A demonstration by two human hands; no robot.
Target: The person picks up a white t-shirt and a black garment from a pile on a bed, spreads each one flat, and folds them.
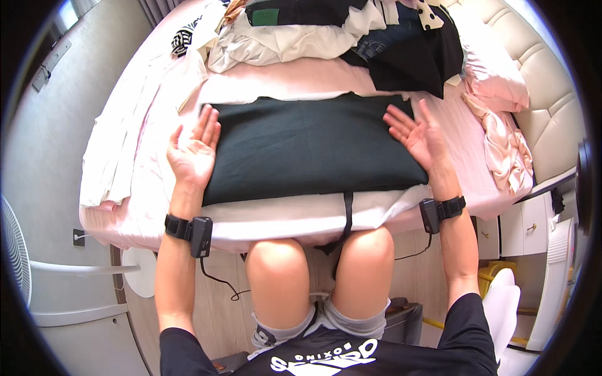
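Note:
A dark green-black garment [310,145] lies spread flat in a wide shape on the bed, with a white cloth [277,216] under its near edge. From beneath it a black strap [348,214] hangs over the bed's edge. At the garment's left edge is my left hand [194,150], palm up, fingers extended. My right hand [418,134] hovers over or rests by its upper right corner, palm turned up and thumb apart. Neither hand holds anything; whether they touch the cloth I cannot tell. Each wrist wears a black strapped device with a cable.
Beyond the garment lies a heap of clothes with white cloth [282,44] and black garments [409,61]. A pink pillow [494,75] and crumpled pale fabric [501,141] lie right, by the padded headboard [541,89]. A white fan [14,254] stands left; a white cabinet [524,225] stands right.

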